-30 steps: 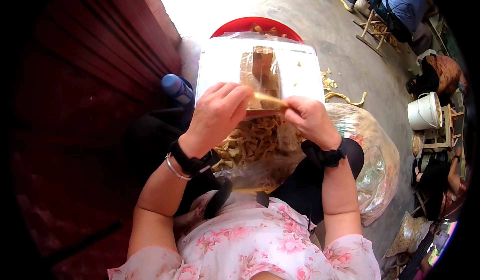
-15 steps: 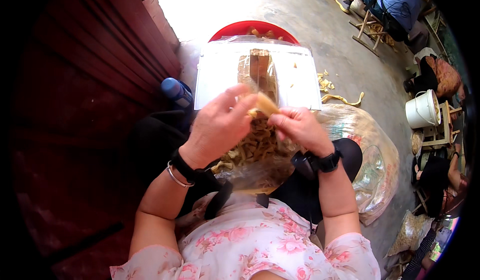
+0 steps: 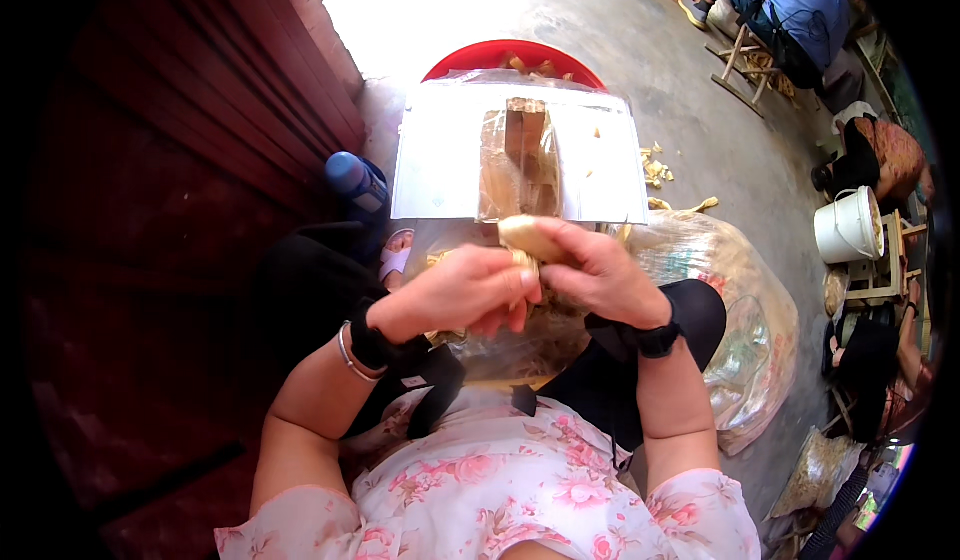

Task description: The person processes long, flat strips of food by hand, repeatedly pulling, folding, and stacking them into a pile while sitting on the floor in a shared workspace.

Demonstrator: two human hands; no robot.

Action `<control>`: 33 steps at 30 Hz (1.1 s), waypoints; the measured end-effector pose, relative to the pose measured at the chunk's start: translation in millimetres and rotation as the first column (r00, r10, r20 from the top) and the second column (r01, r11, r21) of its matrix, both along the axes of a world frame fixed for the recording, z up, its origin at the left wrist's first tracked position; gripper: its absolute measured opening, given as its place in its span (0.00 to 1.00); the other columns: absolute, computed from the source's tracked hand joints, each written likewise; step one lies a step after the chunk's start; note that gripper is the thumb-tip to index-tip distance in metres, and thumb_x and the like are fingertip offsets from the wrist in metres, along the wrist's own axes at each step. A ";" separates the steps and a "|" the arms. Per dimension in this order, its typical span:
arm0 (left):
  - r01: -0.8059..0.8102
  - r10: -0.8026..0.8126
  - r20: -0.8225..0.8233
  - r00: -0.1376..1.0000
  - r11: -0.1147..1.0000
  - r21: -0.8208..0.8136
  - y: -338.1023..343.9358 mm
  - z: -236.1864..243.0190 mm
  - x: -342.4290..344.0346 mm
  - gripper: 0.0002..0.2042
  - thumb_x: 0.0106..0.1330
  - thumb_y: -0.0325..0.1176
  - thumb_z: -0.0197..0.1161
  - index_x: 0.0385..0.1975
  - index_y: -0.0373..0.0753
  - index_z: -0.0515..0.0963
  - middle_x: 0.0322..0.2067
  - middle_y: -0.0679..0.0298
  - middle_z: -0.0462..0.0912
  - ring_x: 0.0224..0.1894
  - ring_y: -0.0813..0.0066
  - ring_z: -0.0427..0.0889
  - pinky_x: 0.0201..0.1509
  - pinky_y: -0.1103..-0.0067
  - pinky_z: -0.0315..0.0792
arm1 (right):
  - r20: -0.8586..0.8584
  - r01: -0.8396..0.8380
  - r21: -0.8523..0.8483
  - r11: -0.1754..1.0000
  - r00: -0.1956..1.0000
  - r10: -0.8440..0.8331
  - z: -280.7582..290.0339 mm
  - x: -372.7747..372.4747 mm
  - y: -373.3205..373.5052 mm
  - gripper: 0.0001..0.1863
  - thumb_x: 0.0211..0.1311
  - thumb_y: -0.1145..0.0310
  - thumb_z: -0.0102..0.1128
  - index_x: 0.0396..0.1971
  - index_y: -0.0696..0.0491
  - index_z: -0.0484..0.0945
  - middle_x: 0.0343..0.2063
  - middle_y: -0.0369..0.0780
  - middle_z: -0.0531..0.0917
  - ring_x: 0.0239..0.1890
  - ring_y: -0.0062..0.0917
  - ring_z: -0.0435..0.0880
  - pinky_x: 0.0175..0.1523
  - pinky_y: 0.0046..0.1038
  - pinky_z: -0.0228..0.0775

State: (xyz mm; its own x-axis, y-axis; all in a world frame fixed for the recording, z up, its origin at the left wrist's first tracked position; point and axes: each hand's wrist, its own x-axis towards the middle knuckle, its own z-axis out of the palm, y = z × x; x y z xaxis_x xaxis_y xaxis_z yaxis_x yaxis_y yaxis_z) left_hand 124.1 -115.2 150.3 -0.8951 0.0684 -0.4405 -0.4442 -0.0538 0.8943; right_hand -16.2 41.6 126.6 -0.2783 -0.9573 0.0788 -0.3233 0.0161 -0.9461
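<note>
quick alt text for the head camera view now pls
A person's left hand and right hand meet at a pale yellow strip, the right one gripping it, near a white board. Beyond the board is a red basin; a large plastic bag is at right, and a co-worker in blue sits farther off.

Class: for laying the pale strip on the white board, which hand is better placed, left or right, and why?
Probably the right hand: it appears to hold the pale strip close to the near edge of the white board. The left hand sits lower in the picture, farther from the board.
</note>
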 end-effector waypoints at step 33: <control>-0.611 -0.091 -0.772 0.629 0.555 -0.564 -1.5 -34.8 -9.5 0.06 0.58 0.25 0.61 0.30 0.36 0.71 0.29 0.57 0.75 0.28 0.55 0.78 0.30 0.70 0.73 | 0.771 -0.078 0.078 0.994 0.637 -0.010 -7.6 3.0 -0.8 0.10 0.64 0.71 0.54 0.44 0.56 0.77 0.41 0.31 0.75 0.33 0.10 0.73 0.34 0.14 0.68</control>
